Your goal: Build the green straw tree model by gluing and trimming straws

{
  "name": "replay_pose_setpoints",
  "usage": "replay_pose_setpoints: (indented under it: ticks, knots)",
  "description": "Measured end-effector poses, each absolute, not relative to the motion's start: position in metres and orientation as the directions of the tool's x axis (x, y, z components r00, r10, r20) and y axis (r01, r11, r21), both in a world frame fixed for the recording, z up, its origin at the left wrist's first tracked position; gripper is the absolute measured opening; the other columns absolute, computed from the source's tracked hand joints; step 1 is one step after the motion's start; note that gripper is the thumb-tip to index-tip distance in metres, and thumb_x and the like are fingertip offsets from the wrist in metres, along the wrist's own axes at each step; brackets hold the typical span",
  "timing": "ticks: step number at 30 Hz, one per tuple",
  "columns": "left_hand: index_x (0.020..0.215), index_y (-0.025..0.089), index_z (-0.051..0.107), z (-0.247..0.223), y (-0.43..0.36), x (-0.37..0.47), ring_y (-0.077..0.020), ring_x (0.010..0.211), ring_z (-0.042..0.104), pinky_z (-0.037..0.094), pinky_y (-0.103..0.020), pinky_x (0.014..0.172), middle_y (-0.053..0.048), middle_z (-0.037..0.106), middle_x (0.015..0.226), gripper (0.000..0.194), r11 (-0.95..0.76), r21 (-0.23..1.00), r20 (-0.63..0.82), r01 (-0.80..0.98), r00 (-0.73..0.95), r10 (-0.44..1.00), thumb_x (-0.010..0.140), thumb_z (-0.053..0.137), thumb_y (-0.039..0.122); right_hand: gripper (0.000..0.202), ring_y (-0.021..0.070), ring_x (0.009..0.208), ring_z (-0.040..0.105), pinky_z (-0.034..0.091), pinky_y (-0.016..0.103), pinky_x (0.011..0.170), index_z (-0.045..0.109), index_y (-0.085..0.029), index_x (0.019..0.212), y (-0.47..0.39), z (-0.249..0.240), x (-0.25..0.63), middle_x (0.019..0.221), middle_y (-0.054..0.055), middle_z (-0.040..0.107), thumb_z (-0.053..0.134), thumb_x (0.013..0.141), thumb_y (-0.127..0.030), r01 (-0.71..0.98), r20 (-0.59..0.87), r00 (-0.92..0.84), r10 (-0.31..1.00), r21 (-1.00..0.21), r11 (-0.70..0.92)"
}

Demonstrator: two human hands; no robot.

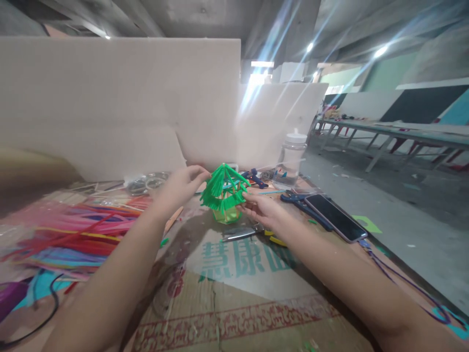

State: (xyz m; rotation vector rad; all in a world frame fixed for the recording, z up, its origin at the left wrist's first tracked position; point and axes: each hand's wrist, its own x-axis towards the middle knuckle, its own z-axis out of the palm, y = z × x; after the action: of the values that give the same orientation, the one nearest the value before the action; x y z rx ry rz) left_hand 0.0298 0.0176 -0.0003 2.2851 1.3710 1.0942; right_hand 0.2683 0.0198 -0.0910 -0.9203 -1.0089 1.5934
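Green fringed model [223, 199] stands at twelve o'clock; my right hand [264, 209], nearly closed, holds it at four o'clock; my half-curled left hand [185, 185] touches it at ten, grip too blurred to tell.

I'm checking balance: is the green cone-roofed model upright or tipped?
Upright: the green cone-roofed model has its peak on top, its light-green base below.

- Left forearm [126, 259], eight o'clock: was bare, tapered toward wrist.
- Left hand [185, 187]: was bare.
- Right forearm [330, 259], four o'clock: was bare, tapered likewise.
- Right hand [264, 210]: was bare.
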Motion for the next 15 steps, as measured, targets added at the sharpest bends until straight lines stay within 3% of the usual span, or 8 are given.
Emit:
replay_pose_setpoints:
  ticks: [8, 15]
  knots:
    - [0.086, 0.019, 0.071, -0.002, 0.015, 0.035, -0.0208, 0.074, 0.062, 0.044, -0.027, 0.064, -0.001, 0.068, 0.069, 0.036, -0.508, 0.599, 0.440, 0.619, 0.275, 0.855, 0.088, 0.052, 0.049, 0.017, 0.0138, 0.058, 0.065, 0.059, 0.026, 0.054, 0.062, -0.017, 0.087, 0.019, -0.077, 0.291, 0.067, 0.001, 0.068, 0.076, 0.080, -0.024, -0.088, -0.173, -0.298, 0.939, -0.974, -0.208]
    - [0.085, 0.020, 0.073, 0.003, 0.015, 0.027, -0.0203, 0.079, 0.064, 0.042, -0.029, 0.071, -0.003, 0.073, 0.085, 0.030, -0.503, 0.555, 0.476, 0.663, 0.243, 0.845, 0.083, 0.059, 0.047, 0.033, 0.0140, 0.060, 0.065, 0.059, 0.026, 0.056, 0.068, -0.018, 0.107, 0.024, -0.066, 0.316, 0.068, 0.000, 0.069, 0.077, 0.077, -0.026, 0.115, -0.148, -0.293, 0.945, -0.986, -0.119]
